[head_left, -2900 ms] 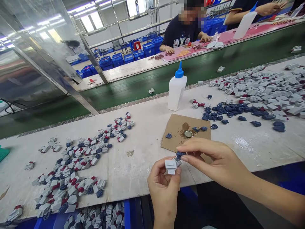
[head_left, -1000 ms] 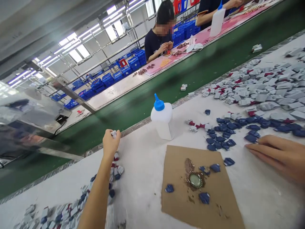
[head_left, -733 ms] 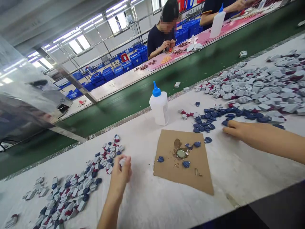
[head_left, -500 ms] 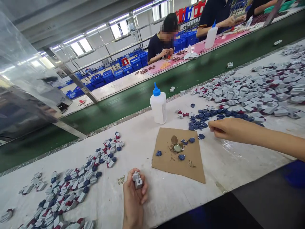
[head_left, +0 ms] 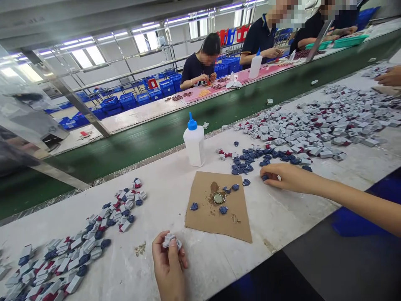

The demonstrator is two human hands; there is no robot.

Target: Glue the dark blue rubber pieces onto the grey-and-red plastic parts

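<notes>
My left hand (head_left: 168, 263) is near the table's front edge, shut on a small grey plastic piece (head_left: 170, 241). My right hand (head_left: 283, 177) reaches across the white table (head_left: 275, 217) and pinches a dark blue piece (head_left: 265, 177) at the near edge of a blue-piece cluster (head_left: 247, 162). Between the hands lies a brown cardboard sheet (head_left: 219, 207) with a metal bottle cap (head_left: 218, 198) of glue and a few blue pieces on it. A white glue bottle (head_left: 194, 143) with a blue nozzle stands behind the cardboard.
A pile of assembled grey, red and blue pieces (head_left: 78, 246) spreads at the left. A large pile of grey pieces (head_left: 316, 125) fills the right. A green conveyor belt (head_left: 156, 133) runs behind the table. Other people work at the far bench (head_left: 200, 90); another person's hand (head_left: 390, 77) is far right.
My left hand put the assembled piece on the left pile and came back to the front edge holding a grey piece. My right hand moved to the blue cluster and closed on one piece.
</notes>
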